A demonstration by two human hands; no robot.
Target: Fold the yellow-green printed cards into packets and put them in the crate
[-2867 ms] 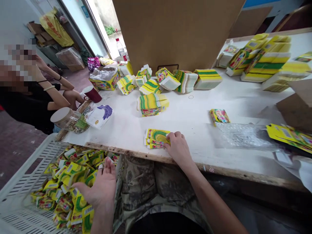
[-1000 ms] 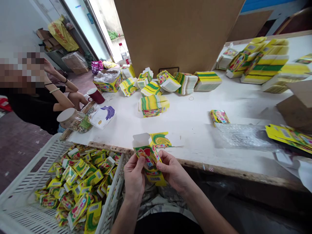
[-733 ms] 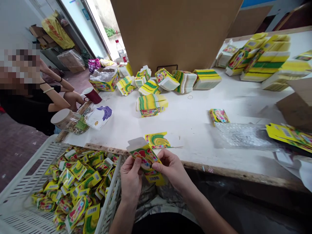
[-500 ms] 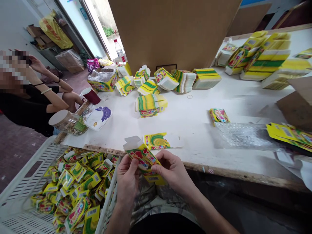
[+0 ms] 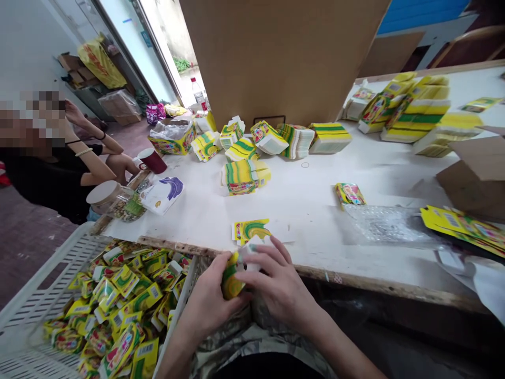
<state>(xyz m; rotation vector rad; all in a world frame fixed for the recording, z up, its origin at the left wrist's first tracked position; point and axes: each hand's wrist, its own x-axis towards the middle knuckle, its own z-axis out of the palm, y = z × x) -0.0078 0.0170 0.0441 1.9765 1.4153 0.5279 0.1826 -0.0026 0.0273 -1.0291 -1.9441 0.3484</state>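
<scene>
A small yellow-and-green cardboard box [image 5: 232, 284] is held over my lap, just off the table's front edge. My left hand [image 5: 211, 292] wraps round its printed side, thumb and fingers closed on it. From the other side my right hand [image 5: 276, 279] has its fingers bent over the white end flaps, partly hiding them. Motion blurs the fingertips a little. Just beyond the hands a flat printed carton [image 5: 252, 230] lies on the table.
To the left, a white plastic crate [image 5: 43, 295] holds many small yellow boxes. Carton stacks [image 5: 329, 138] line the back of the white table [image 5: 197, 195]. Bubble wrap [image 5: 386, 223] lies right. A jar [image 5: 116, 201] and a mug [image 5: 152, 160] stand left, near a seated person [image 5: 43, 184].
The box has been turned in the hands, its printed front now mostly hidden and white flaps facing up. My right hand has shifted over onto the flap end.
</scene>
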